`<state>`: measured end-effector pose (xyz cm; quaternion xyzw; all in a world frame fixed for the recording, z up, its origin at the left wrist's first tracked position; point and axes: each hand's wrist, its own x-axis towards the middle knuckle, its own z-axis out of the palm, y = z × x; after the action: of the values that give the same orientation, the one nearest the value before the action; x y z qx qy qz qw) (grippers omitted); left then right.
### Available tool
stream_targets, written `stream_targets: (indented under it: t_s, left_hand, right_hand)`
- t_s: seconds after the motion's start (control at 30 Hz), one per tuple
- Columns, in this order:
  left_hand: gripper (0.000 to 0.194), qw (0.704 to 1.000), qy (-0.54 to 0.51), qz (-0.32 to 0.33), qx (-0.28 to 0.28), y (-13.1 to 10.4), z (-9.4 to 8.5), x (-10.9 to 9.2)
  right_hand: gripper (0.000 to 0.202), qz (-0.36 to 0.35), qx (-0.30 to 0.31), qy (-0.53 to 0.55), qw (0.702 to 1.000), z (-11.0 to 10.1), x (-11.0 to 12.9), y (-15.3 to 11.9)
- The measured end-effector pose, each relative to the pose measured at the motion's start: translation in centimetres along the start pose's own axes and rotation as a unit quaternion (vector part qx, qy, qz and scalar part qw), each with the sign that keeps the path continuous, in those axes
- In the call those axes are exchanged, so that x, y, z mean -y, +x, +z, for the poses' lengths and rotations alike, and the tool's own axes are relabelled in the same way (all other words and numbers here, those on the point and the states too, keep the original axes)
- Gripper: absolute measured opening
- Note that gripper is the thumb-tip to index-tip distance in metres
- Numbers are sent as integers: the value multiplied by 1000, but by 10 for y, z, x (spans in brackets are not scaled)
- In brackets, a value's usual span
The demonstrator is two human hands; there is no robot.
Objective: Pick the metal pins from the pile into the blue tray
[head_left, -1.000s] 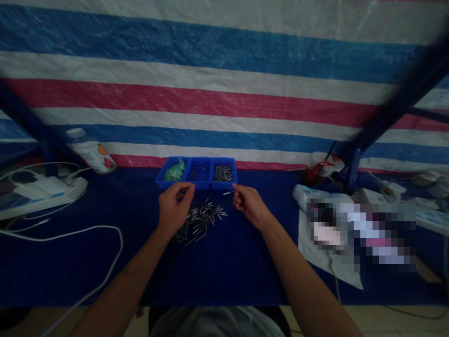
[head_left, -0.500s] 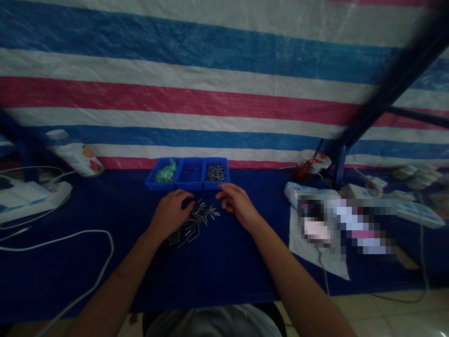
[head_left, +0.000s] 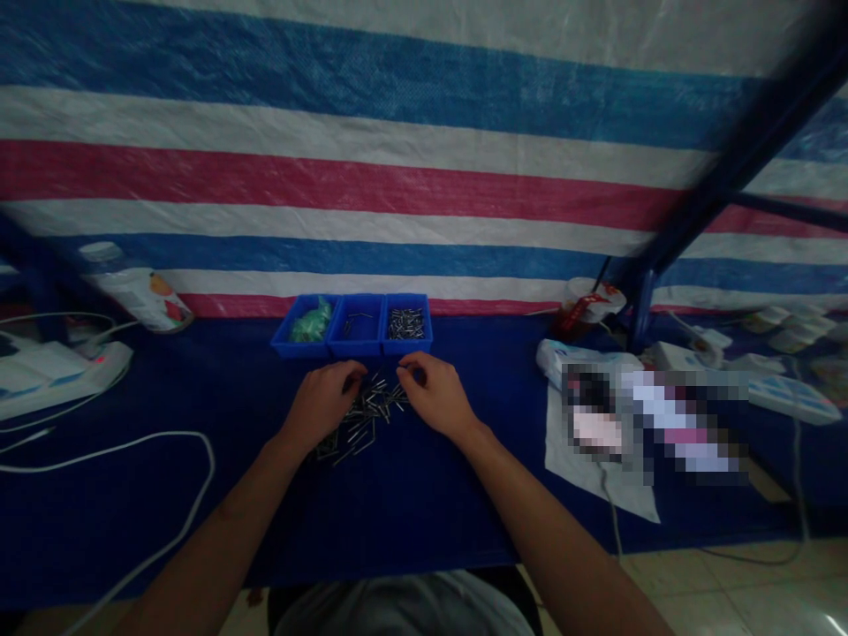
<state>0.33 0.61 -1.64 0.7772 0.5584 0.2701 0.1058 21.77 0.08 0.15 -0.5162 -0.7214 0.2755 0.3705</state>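
A loose pile of thin dark metal pieces (head_left: 372,406), some straight and some bent like an L, lies on the blue table between my hands. My left hand (head_left: 324,396) is at the pile's left side, thumb and fingertips curled together; what they hold is too small to make out. On the right side, my right hand (head_left: 434,390) has its fingers bent toward the thumb over the pile's edge, and I cannot make out what is between them. Behind the pile stand three joined blue bins: the left bin (head_left: 282,343), the middle bin (head_left: 361,334) and the right bin (head_left: 405,347).
A green plastic bag (head_left: 313,323) fills the left bin; small metal parts (head_left: 406,324) lie in the right one. A bottle (head_left: 142,296), power strip (head_left: 66,375) and white cable (head_left: 205,459) are on the left. On the right are a cup (head_left: 586,305) and white sheet (head_left: 563,442).
My right hand has moved left to the pile, and its fingers have closed toward the thumb. My left hand has stayed at the pile's left side.
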Motion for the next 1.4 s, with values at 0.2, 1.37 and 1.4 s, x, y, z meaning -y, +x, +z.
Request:
stream_targets:
  t_s: [0.2,1.37,1.4]
  left_hand:
    - [26,998,-16,-58,14,2,5,-1]
    - [30,926,-270,11,-262,-5,-16,-24]
    - [30,930,-249,-9,-271,-3,-19,-19]
  right_hand:
    - [20,-7,-7,4,1000,1,1,0]
    - [31,83,74,473,874,-16,8,5]
    - [32,95,69,497,860,-18,8,6]
